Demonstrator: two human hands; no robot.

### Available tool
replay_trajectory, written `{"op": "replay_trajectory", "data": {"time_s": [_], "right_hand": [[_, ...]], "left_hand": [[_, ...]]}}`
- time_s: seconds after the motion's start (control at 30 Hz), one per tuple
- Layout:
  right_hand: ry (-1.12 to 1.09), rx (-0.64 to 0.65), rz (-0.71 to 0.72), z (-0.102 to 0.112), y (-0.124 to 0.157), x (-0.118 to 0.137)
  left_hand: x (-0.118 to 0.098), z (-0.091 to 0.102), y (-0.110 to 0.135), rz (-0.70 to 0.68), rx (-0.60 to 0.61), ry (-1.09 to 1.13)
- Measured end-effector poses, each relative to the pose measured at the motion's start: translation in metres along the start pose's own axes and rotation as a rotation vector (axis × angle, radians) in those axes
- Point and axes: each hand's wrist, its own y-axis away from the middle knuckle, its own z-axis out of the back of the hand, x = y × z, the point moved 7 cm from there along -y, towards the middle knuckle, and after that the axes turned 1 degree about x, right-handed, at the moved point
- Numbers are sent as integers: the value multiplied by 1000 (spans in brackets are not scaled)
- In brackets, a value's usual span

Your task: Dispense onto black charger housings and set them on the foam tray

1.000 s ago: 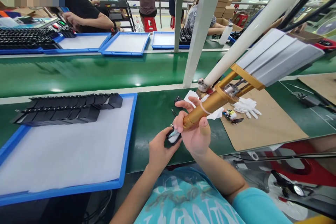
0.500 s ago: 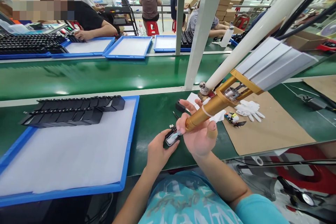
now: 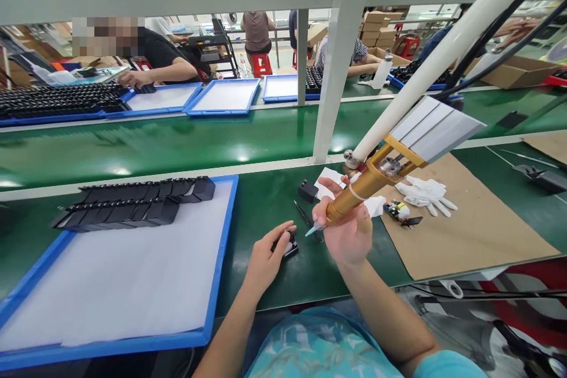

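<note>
My right hand [image 3: 348,230] is wrapped round a gold-coloured glue dispenser [image 3: 354,192] with a pale blue nozzle tip [image 3: 312,230], which points down to the left. My left hand [image 3: 264,257] grips a small black plastic housing [image 3: 290,246] over the green bench, fingers closed over its top. Part of the housing is hidden by those fingers. A gap separates the nozzle from the housing. Behind the nozzle lie a pair of tweezers [image 3: 303,212] and a black adapter with prongs [image 3: 307,190].
At left, a blue tray [image 3: 224,242] lined with white holds rows of black housings [image 3: 128,212]. To the right, brown cardboard [image 3: 465,236] carries white gloves [image 3: 427,194] and a circuit board [image 3: 398,211]. A white post [image 3: 334,65] rises ahead. A co-worker [image 3: 166,56] sits across the bench.
The dispenser's nozzle has come away from the black housing, with my right hand shifting right. My left fingers have folded over the housing. The view has tilted up slightly.
</note>
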Motion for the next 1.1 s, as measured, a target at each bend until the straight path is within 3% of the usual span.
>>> {"op": "replay_trajectory", "data": {"time_s": [0.17,0.3,0.4,0.63,0.8,0.87,0.93,1.1], "right_hand": [[7,16,-4,6,-1,1],[9,11,-2,11,-4,2],[26,-6,-6,17,-6,1],[17,19,4,25,-8,3],[47,22,29,30,-7,7],[66,10,28,33,-7,7],[88,-10,22,36,-8,8],[69,-42,20,40,-9,8]], "left_hand": [[-12,-1,8,-241,-76,-250],[-21,-6,13,-375,-129,-300],[-24,-13,15,-390,-183,-364],[-24,-27,22,-376,-246,-849],[-21,-28,22,-359,-196,-809],[-20,-17,25,-319,-215,-741],[-20,9,29,-231,-275,-686],[1,119,42,272,-500,-765]]}}
